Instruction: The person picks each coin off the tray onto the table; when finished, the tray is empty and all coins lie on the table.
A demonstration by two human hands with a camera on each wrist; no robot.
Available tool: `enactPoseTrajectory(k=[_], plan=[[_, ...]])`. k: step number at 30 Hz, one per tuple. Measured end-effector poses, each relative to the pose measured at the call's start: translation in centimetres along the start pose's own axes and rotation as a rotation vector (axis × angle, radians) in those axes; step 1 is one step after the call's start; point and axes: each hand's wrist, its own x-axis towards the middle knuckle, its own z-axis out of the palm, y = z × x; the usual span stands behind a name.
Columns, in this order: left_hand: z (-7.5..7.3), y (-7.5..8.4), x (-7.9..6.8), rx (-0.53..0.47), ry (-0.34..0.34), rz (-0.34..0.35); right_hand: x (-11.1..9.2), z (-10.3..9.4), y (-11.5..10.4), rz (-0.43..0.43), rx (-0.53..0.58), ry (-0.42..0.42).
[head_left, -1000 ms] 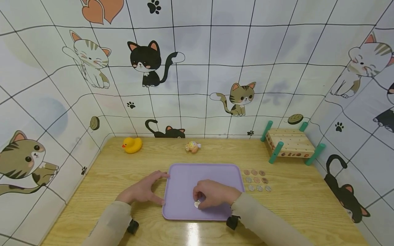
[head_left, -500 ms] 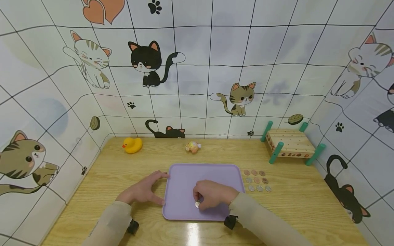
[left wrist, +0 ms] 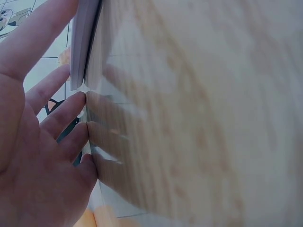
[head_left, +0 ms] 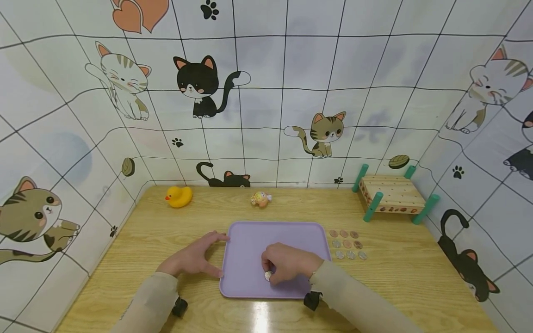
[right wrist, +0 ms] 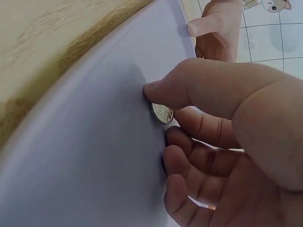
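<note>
A purple tray (head_left: 245,249) lies on the wooden table. Over its lower middle, my right hand (head_left: 287,262) pinches a silvery coin (head_left: 268,276) between thumb and fingers, down at the tray's surface. The right wrist view shows the coin (right wrist: 163,113) tilted under the thumb (right wrist: 175,90), its lower part against or very near the tray. My left hand (head_left: 193,254) is at the tray's left edge, thumb and forefinger spread and touching the rim. In the left wrist view, the other fingers (left wrist: 66,116) of that hand reach straight to the tabletop.
Right of the tray, several coppery and silvery coins (head_left: 347,243) lie in rows. At the back stand a yellow rubber duck (head_left: 180,197), a small figurine (head_left: 261,199) and a wooden rack with green legs (head_left: 392,192). A cat-printed cloth (head_left: 266,106) encloses the table's back and sides.
My right wrist has shifted slightly left, and the pinched coin has turned a little while staying in nearly the same place. My left hand has stayed still on the rim.
</note>
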Motion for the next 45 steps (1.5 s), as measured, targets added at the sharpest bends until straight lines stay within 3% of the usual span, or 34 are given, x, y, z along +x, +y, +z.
enactPoseTrajectory(k=[7, 16, 30, 45], plan=[[0.0, 0.0, -0.1, -0.005, 0.002, 0.004, -0.2, 0.1, 0.0, -0.013, 0.032, 0.004], [0.0, 0.0, -0.1, -0.005, 0.0, 0.002, -0.8, 0.3, 0.9, -0.1, 0.084, 0.055], [0.0, 0.0, -0.2, -0.001, 0.0, -0.001, -2.1, -0.1, 2.6, -0.053, 0.304, 0.102], [0.0, -0.3, 0.1, 0.005, -0.006, 0.01, -6.6, -1.1, 6.6, -0.056, 0.383, 0.248]])
